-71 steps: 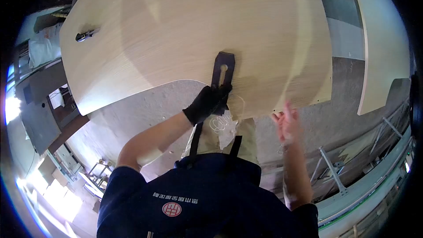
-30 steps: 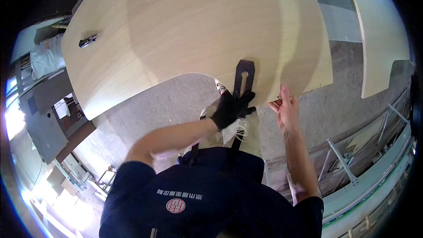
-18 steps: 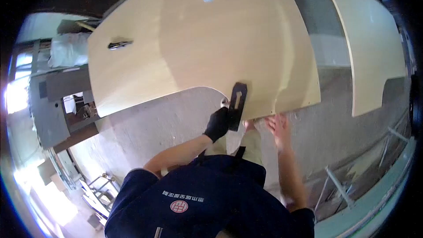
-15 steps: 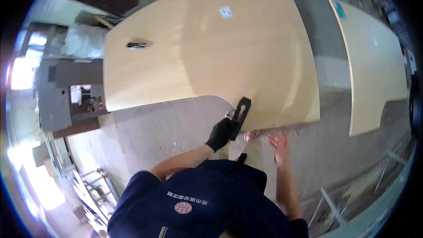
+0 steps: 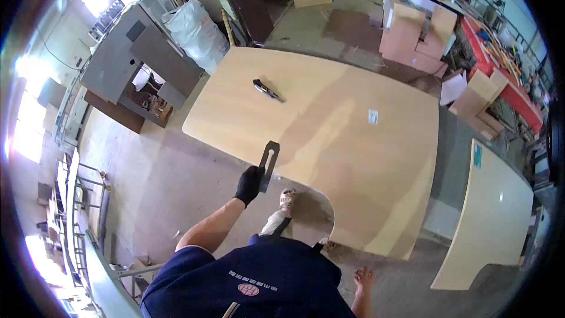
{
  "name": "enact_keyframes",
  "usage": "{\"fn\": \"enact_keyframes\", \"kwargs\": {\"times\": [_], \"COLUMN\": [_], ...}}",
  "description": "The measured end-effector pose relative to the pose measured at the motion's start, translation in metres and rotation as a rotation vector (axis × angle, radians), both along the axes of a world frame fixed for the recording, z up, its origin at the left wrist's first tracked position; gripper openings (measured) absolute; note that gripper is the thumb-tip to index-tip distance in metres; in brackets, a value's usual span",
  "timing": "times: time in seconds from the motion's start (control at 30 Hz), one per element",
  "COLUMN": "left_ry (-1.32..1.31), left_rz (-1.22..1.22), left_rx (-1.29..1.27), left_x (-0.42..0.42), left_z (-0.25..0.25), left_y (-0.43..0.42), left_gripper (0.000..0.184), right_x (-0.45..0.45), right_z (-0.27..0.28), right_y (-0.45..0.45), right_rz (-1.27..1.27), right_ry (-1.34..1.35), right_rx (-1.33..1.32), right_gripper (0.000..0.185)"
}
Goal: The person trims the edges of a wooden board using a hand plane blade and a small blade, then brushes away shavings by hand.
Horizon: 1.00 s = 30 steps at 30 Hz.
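Note:
My left hand [image 5: 249, 184], in a black glove, grips a flat dark plane blade [image 5: 266, 178] with a keyhole-shaped slot. The blade stands out over the front edge of a large pale wood-look board [image 5: 353, 171] that has a curved cutout on my side. On that board, beyond the blade, lies a utility knife [image 5: 269, 90] with a black and yellow body. A small white label [image 5: 372, 116] is stuck on the board further right. My right hand [image 5: 364, 280] is bare and holds nothing; its fingers are apart, and it hangs below the board's near right corner.
A second pale board [image 5: 488, 212] with a green label stands at the right. Grey cabinet parts [image 5: 141, 65] and a white sack [image 5: 197, 32] are at the back left. Cardboard pieces [image 5: 418, 35] lie at the back right. A metal rack [image 5: 88, 200] stands left.
My view has turned and moved leftwards along the board. My left hand has carried the plane blade from the curved cutout to the straight edge left of it. My right hand has dropped lower.

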<state>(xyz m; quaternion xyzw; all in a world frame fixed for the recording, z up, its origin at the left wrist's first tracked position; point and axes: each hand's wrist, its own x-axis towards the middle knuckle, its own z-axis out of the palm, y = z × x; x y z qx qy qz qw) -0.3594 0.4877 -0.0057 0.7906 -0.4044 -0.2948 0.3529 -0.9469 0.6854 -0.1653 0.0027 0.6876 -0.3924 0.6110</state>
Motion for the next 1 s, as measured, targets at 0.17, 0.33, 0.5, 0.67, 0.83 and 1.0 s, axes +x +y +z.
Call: {"fn": "enact_keyframes", "kwargs": {"times": [0.17, 0.33, 0.5, 0.67, 0.83, 1.0], "left_ry": [-0.300, 0.049, -0.174, -0.378, -0.718, -0.694], "left_rz": [-0.526, -0.616, -0.759, -0.742, -0.940, -0.714], "left_rx": [-0.198, 0.082, -0.115, -0.284, -0.305, -0.137], "left_x": [0.047, 0.017, 0.025, 0.109, 0.225, 0.221], "left_z": [-0.030, -0.005, -0.010, 0.016, 0.012, 0.002], "left_y": [-0.118, -0.235, -0.294, -0.342, -0.343, -0.318], "left_gripper": [0.023, 0.041, 0.040, 0.049, 0.055, 0.027], "right_x": [0.013, 0.090, 0.183, 0.192, 0.158, 0.168], "right_z": [-0.020, 0.009, 0.068, 0.075, 0.079, 0.165], "right_y": [0.028, 0.038, 0.022, 0.035, 0.054, -0.033], "right_rz": [0.150, 0.202, 0.194, 0.056, -0.184, 0.114], "right_ry": [0.165, 0.080, 0.147, 0.138, 0.161, 0.637], "right_rx": [0.213, 0.288, 0.300, 0.227, -0.037, -0.047], "right_gripper": [0.053, 0.072, 0.061, 0.044, 0.033, 0.025]}}
